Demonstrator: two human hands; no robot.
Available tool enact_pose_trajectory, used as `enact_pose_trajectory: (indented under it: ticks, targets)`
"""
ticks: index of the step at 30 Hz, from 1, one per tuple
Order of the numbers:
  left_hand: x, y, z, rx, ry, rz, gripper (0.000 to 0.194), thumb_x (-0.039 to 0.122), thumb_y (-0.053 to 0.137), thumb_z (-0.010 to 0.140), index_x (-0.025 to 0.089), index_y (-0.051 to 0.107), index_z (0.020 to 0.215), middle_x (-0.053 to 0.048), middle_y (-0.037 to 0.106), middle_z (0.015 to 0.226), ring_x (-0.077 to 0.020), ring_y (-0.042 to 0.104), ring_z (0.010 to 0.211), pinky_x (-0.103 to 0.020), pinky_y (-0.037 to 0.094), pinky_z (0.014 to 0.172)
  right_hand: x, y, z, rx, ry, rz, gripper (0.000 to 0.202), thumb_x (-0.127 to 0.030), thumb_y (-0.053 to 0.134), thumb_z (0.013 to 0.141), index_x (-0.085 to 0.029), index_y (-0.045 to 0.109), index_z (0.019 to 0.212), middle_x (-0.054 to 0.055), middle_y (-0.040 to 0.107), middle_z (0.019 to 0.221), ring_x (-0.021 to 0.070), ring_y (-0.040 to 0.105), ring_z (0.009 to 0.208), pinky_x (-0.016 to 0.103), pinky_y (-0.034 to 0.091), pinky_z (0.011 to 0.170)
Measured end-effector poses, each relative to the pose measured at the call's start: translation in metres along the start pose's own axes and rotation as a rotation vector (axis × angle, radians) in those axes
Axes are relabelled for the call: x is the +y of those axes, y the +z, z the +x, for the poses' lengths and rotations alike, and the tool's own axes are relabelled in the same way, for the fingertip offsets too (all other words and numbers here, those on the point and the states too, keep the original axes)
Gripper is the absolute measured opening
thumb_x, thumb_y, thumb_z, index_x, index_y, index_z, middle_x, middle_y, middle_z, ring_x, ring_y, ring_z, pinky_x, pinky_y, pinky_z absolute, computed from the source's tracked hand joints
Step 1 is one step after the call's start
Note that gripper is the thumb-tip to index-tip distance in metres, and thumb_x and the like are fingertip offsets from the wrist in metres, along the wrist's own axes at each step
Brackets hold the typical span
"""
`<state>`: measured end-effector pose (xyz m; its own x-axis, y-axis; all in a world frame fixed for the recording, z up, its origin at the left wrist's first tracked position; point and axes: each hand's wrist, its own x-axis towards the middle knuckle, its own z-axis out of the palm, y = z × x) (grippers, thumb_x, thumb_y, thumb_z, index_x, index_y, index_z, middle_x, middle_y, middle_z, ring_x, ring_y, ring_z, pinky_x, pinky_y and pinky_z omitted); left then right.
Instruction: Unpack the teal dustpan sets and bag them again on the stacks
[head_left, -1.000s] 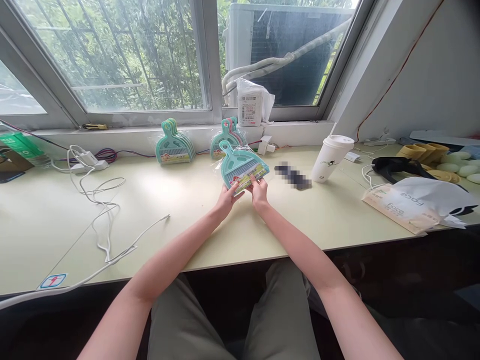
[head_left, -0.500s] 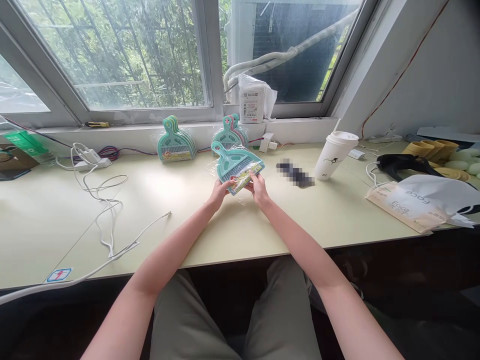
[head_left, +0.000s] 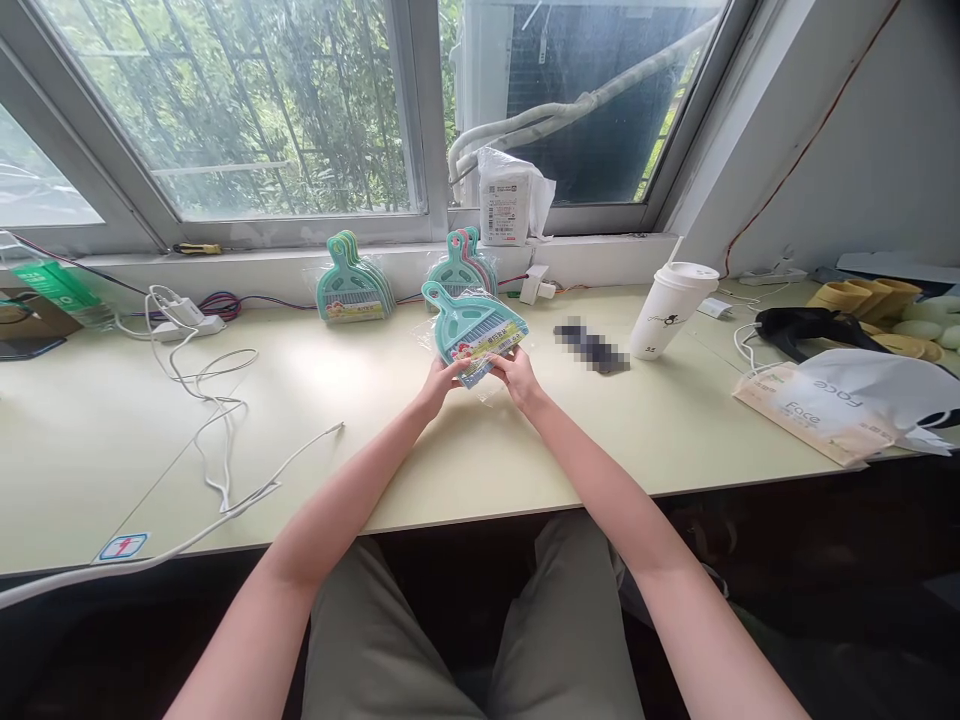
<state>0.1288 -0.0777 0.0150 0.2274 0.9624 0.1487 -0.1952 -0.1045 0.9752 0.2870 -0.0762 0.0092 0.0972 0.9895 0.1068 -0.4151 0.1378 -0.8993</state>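
Both hands hold a teal dustpan and brush set (head_left: 474, 322) in clear plastic wrap, tilted above the table with its printed label facing me. My left hand (head_left: 441, 388) grips its lower left corner, thumb on the front. At the lower right edge, my right hand (head_left: 517, 378) is closed on it, thumb over the label. Behind it, more wrapped dustpan sets (head_left: 459, 262) lean in a row near the window ledge. Another row of teal dustpan sets (head_left: 351, 285) stands to the left of these.
A white paper cup (head_left: 666, 315) with a straw stands right of a blurred dark object (head_left: 591, 346). White cables (head_left: 217, 410) sprawl over the left of the table (head_left: 315, 490). A Face tissue pack (head_left: 814, 410) lies at right, and a wrapped packet (head_left: 506, 205) on the ledge.
My right thumb has shifted left and slightly down along the label, uncovering more of its right end. The dustpan set has barely moved in my hands.
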Motion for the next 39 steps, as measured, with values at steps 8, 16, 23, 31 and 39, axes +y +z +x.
enact_pose_trajectory:
  ticks: [8,16,23,31,39]
  targets:
    - [-0.002,-0.004,0.004,0.022,-0.012,-0.031,0.049,0.034,0.074,0.069,0.017,0.063,0.114,-0.009,0.071,0.110,-0.0208,0.067,0.094,-0.033,0.055,0.080,-0.004,-0.005,0.007,-0.071,0.042,-0.022,0.038,-0.016,0.077,0.067,-0.022,0.057,0.099,0.004,0.071,0.102,0.0210,0.070,0.100,0.042,0.058,0.098]
    - [0.004,0.001,-0.001,-0.058,0.008,-0.091,0.049,0.030,0.073,0.071,0.015,0.061,0.116,-0.011,0.071,0.109,-0.0204,0.070,0.081,-0.038,0.059,0.076,-0.012,-0.004,0.003,-0.029,0.080,-0.050,0.029,-0.011,0.074,0.073,-0.020,0.057,0.096,0.004,0.072,0.097,0.0191,0.071,0.089,0.042,0.061,0.093]
    - [0.004,0.001,0.001,0.016,-0.030,-0.126,0.050,0.022,0.072,0.066,0.013,0.057,0.113,-0.011,0.070,0.105,-0.0203,0.069,0.075,-0.041,0.061,0.071,-0.013,0.001,0.000,-0.025,0.130,-0.067,0.019,-0.012,0.069,0.082,-0.019,0.058,0.096,0.003,0.074,0.094,0.0154,0.073,0.082,0.037,0.061,0.090]
    - [0.011,-0.032,0.014,0.171,-0.205,-0.266,0.042,0.016,0.064,0.062,0.013,0.059,0.104,-0.009,0.070,0.095,-0.0188,0.068,0.074,-0.034,0.061,0.065,-0.029,-0.026,0.012,0.155,-0.081,-0.648,0.026,-0.025,0.043,0.098,-0.016,0.067,0.097,0.013,0.073,0.098,0.0225,0.073,0.080,0.045,0.060,0.084]
    - [0.017,-0.058,0.020,0.177,-0.297,-0.243,0.037,0.017,0.061,0.066,0.014,0.057,0.102,-0.003,0.061,0.067,-0.0137,0.058,0.050,-0.022,0.041,0.036,-0.023,-0.031,0.010,-0.160,-0.657,-1.132,0.032,-0.015,0.060,0.087,-0.032,0.070,0.113,0.001,0.063,0.133,0.0269,0.050,0.129,0.049,0.039,0.109]
